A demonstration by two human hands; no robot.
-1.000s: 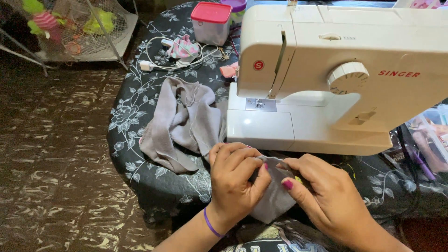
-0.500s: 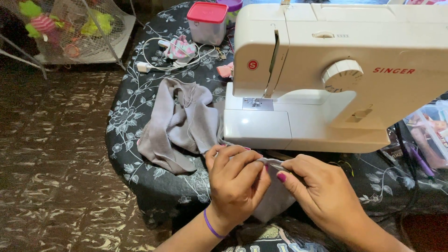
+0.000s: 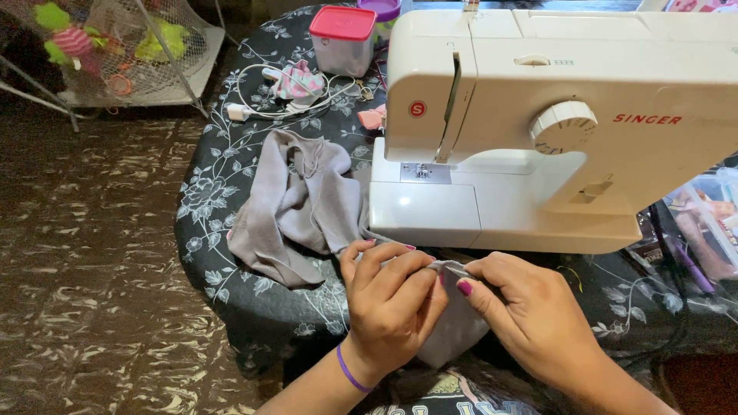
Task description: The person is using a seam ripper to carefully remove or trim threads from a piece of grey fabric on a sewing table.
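**Grey fabric pinched in front of the sewing machine**

Here, both hands meeting just in front of the white sewing machine (image 3: 553, 123), low at its base edge. Left hand (image 3: 390, 296) curled and clenched on a fold of the grey fabric (image 3: 296, 204), fingers bent over the top of it, a purple band round the wrist. Right hand (image 3: 526, 307) grasping the same fold from the other side, thumb and forefinger nipping a narrow edge; the pinch probably serves to hold a thin strip flat and taut between the 2 grips. Held part of the fabric lying directly between the hands and hanging down below them off the desk (image 3: 231, 253); rest of it trailing up and left, heaped in loose folds beside the machine's left end. Presumably kept close to the machine so the edge stays near the needle plate, though nothing under the needle now.

Behind the machine's left end, a small tub with a red lid (image 3: 342, 38), a coiled white cable (image 3: 257, 96) and a pink scrap (image 3: 373, 117) on the dark floral cover. Well left of the machine, a netted frame (image 3: 154, 46) with bright toys on the patterned floor.
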